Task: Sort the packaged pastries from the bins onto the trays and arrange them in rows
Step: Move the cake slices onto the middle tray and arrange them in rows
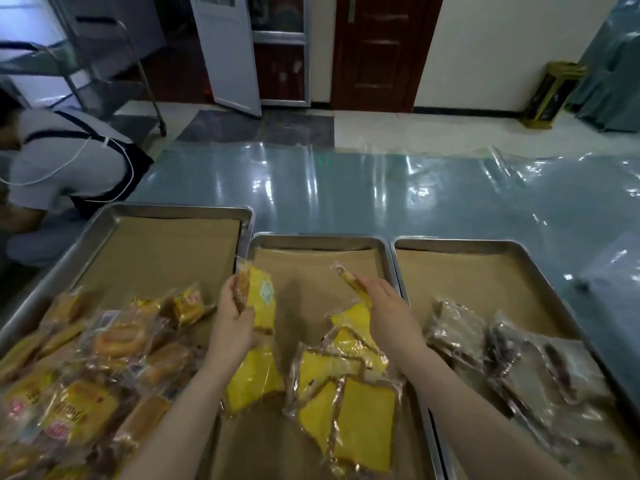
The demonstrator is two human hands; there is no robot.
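Left hand [232,317] gripping one yellow pack [263,296], right hand [384,306] pinching second yellow pack [349,278] over middle tray [318,239]; types roughly split across trays, all heaped, no rows yet.

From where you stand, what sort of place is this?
Probably a bakery or food-packing workroom: three paper-lined metal trays, heaps of packaged pastries on them, and a person in an apron crouching nearby.
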